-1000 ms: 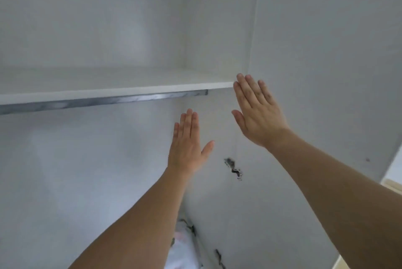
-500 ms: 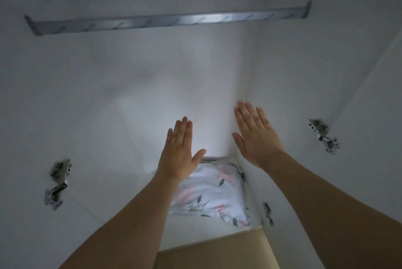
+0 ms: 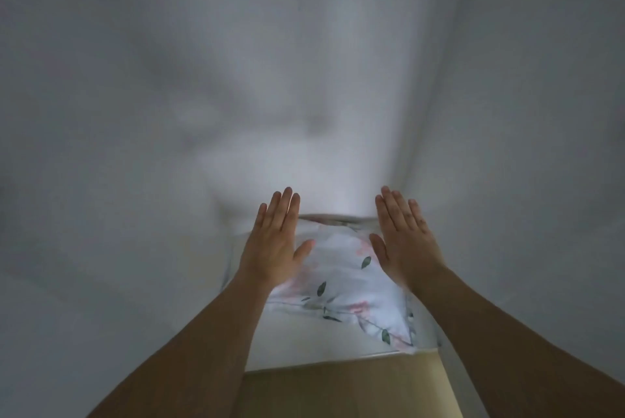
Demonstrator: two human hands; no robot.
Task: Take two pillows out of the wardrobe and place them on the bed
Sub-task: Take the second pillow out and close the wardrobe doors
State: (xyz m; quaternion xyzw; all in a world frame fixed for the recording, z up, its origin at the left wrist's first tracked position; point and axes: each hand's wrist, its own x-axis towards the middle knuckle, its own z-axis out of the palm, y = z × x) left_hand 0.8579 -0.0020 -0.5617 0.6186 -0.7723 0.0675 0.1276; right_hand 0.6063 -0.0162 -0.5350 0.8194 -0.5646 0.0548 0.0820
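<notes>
From the head view, a soft, leaf-printed pillow (image 3: 341,285) is seen on the smooth white wardrobe (image 3: 135,147) floor. It lies between and beneath the left hand (image 3: 275,243) and right hand (image 3: 404,241), whose straight, close-set fingers grip nothing.

White pillow (image 3: 341,279), pink-and-green leaf print

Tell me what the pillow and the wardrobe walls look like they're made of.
Pillow: soft woven fabric, likely cotton, matte white with printed green leaves and pink blooms; it creases and sags. Wardrobe walls: smooth white board, probably laminate, flat and matte, though motion blur leaves this unsure.
</notes>
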